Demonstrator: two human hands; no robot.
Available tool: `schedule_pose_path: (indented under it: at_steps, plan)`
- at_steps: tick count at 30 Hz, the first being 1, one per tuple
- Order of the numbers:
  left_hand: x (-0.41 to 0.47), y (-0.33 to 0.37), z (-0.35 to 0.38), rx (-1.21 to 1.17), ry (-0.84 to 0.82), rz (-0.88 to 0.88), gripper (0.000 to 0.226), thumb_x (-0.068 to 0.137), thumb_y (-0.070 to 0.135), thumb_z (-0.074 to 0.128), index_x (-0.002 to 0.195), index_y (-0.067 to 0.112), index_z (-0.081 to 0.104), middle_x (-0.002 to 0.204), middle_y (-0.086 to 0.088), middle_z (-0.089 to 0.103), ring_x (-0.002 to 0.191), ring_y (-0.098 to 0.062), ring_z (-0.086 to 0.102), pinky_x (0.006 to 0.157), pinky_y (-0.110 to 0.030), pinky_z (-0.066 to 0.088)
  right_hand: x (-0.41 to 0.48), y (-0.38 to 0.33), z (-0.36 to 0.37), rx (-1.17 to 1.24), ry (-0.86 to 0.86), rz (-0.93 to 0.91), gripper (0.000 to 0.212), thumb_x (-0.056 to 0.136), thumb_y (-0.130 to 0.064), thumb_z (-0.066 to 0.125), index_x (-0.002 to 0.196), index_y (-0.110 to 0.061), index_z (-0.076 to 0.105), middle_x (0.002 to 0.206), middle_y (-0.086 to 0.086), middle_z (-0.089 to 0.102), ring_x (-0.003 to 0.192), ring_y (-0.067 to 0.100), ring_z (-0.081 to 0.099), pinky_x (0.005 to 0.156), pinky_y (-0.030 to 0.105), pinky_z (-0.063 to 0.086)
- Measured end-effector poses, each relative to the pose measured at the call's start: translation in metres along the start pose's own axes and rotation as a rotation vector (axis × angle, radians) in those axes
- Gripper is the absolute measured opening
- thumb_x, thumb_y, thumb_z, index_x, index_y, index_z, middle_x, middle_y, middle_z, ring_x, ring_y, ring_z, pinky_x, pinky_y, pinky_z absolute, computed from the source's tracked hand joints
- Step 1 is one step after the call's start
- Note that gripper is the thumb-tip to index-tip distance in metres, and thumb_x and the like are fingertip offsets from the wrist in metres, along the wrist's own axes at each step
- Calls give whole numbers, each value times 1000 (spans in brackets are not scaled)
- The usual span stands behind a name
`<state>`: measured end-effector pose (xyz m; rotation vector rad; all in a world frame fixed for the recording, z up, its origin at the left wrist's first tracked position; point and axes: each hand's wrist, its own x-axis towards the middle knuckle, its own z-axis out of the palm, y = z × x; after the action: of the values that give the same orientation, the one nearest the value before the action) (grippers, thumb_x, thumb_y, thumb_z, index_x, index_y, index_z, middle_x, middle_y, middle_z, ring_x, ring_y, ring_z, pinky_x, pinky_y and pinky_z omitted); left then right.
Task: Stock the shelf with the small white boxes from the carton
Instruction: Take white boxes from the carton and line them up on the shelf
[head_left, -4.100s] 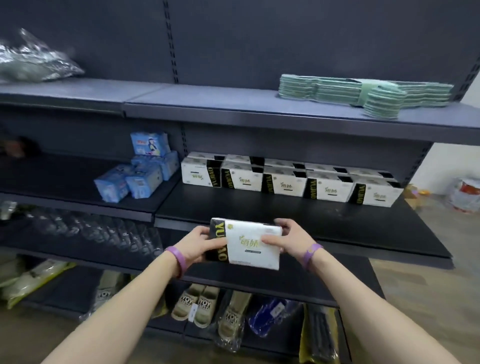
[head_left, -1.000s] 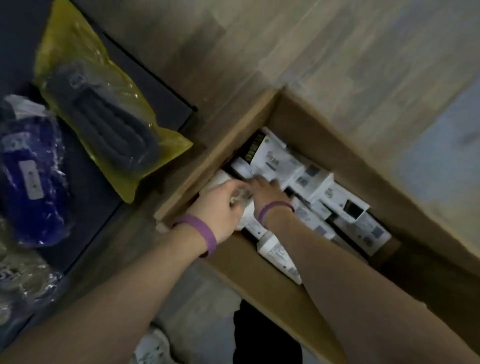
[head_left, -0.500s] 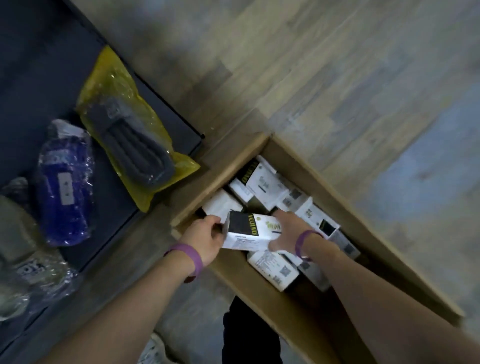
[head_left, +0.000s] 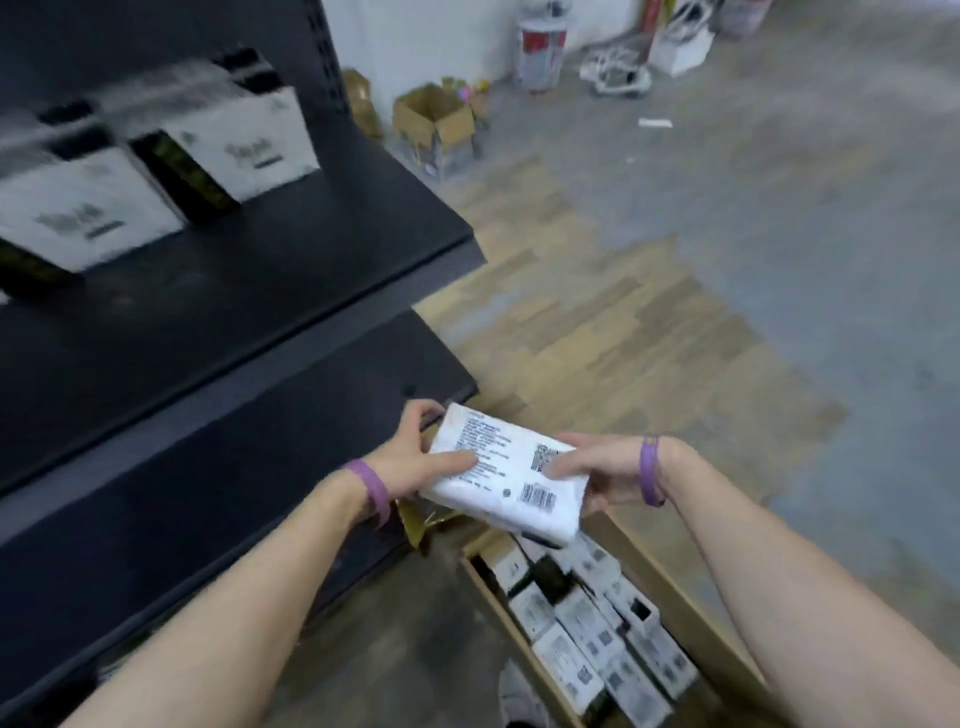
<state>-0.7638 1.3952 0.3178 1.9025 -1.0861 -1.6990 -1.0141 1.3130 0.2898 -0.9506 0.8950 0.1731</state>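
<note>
A small white box (head_left: 511, 480) with printed text and barcodes on its upper face is held between both hands above the carton. My left hand (head_left: 415, 457) grips its left end, thumb on top. My right hand (head_left: 597, 475) grips its right end. The open cardboard carton (head_left: 670, 587) stands on the floor at the lower right, with several more white boxes (head_left: 597, 644) lying inside. On the dark shelf (head_left: 218, 296) at the upper left stand white boxes (head_left: 244, 140) with black side panels, blurred by motion.
A lower dark shelf board (head_left: 182, 478) juts out under my left arm. Wood-pattern and grey floor spreads to the right. Against the far wall stand an open cardboard box (head_left: 434, 122), a red and white bucket (head_left: 543, 49) and other clutter.
Both hands have lifted a white box out of the carton, turned so its barcode face is up. My view has swung up from the carton toward the shelf.
</note>
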Motion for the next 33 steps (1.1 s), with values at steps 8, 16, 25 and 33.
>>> schedule_pose_path:
  at_steps: [8, 16, 25, 33]
  plan:
    - [-157, -49, -91, -276, -30, -223, 38, 75, 41, 67, 101, 14, 67, 76, -3, 72, 66, -14, 68, 48, -24, 52, -47, -56, 178, -316, 78, -295, 99, 65, 5, 79, 139, -39, 30, 137, -10, 40, 121, 18, 51, 97, 44, 46]
    - [-277, -79, -151, -126, -18, -213, 79, 77, 79, 31, 101, 10, 62, 97, -12, 67, 80, -27, 65, 62, -29, 54, -67, -106, 304, -646, 318, -405, 50, 73, -9, 78, 117, -18, 55, 106, -6, 66, 98, 13, 65, 79, 20, 56]
    - [-355, -83, -198, -176, 246, 223, 47, 71, 60, 64, 97, 21, 65, 96, -5, 64, 87, -26, 60, 69, -35, 50, -73, -170, 374, -577, 144, -360, 25, 83, -30, 69, 105, -20, 64, 109, 9, 72, 104, 32, 67, 94, 57, 49]
    - [-383, -97, -198, 45, 660, 316, 59, 73, 24, 77, 126, 20, 51, 109, 8, 62, 92, 0, 62, 72, -11, 49, -43, -193, 391, -551, 83, -486, 44, 77, -22, 76, 117, -15, 59, 110, 7, 72, 98, 25, 70, 86, 50, 56]
